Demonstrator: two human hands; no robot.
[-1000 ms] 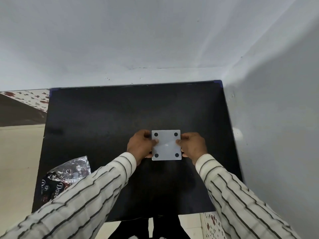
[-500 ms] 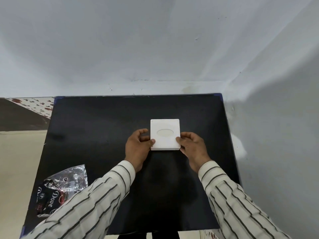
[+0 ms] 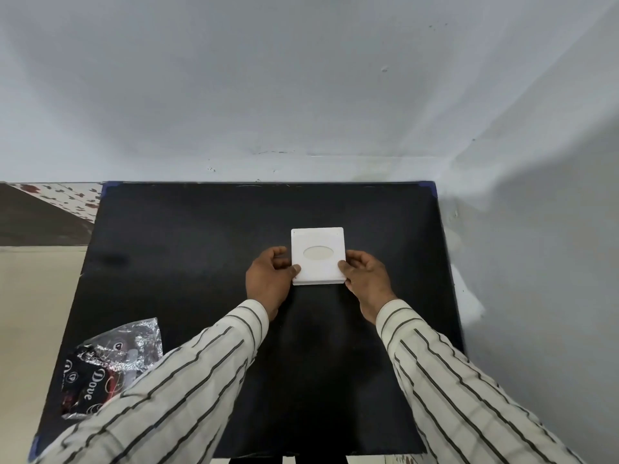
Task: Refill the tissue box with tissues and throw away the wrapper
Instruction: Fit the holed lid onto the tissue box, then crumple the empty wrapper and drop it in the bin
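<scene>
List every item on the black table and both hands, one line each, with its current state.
tissue box: flat on the table, oval opening facing up, no tissue poking out.
wrapper: crumpled, lying at the table's near-left corner, untouched.
left hand: gripping the box's left edge, thumb on top.
right hand: gripping the box's right edge, thumb on top.
table: black top, set against the wall.

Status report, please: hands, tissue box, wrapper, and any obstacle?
Left hand and right hand grip the white tissue box by its sides. Box on black table, oval opening up. Wrapper lies front-left on table. Nothing in the way.
</scene>
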